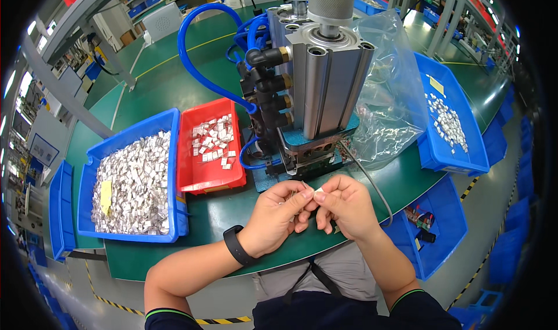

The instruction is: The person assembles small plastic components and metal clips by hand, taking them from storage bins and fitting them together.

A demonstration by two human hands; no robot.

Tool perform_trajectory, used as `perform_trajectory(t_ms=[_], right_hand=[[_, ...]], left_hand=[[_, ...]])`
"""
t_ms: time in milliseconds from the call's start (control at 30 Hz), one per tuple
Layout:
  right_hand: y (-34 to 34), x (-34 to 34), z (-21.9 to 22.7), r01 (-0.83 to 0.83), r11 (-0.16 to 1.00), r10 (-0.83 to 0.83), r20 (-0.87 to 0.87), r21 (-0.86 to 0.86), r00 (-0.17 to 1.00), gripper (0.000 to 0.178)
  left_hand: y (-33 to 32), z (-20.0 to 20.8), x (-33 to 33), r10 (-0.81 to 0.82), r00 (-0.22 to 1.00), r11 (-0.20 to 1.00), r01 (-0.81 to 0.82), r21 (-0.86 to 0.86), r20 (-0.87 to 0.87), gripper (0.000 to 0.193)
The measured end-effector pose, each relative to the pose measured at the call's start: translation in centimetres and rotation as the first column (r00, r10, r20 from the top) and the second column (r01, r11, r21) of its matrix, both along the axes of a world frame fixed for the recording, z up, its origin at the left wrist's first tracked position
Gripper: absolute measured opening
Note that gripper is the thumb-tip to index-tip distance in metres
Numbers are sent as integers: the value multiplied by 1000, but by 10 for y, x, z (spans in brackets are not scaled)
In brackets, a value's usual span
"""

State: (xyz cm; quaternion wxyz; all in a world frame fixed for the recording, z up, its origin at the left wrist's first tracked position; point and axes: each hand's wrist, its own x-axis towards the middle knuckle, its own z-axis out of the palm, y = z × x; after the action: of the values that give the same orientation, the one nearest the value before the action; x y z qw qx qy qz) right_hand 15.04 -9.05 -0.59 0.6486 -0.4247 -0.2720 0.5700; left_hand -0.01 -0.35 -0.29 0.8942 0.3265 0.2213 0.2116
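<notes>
In front of the pneumatic press (328, 80), my two hands meet at the table's near edge. Between the fingertips is a small white block-like part (318, 192). My right hand (347, 207) pinches it with thumb and forefinger, its other fingers curled. My left hand (272, 216), with a black band on the wrist, is closed, and its thumb and forefinger touch the part's left side. Thin wire leads stick out around the left fingers. How many parts lie in that hand is hidden by the fingers.
Left of the press stand a red bin (239, 176) and a larger blue bin (174, 173), both holding small white parts. Blue air hoses (185, 39) loop beside the press. A clear plastic bag (389, 97) and another blue bin (430, 150) lie to the right; a blue bin (447, 237) hangs lower.
</notes>
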Motion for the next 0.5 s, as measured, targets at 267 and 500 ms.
perform_trajectory(t_ms=[267, 500], right_hand=[[2, 14, 30, -77, 983, 125, 299, -167, 946, 10], [17, 25, 25, 114, 987, -71, 326, -115, 943, 17]], left_hand=[[0, 1, -2, 10, 999, 1000, -10, -19, 38, 15], [3, 2, 1, -7, 1000, 998, 7, -60, -5, 20]])
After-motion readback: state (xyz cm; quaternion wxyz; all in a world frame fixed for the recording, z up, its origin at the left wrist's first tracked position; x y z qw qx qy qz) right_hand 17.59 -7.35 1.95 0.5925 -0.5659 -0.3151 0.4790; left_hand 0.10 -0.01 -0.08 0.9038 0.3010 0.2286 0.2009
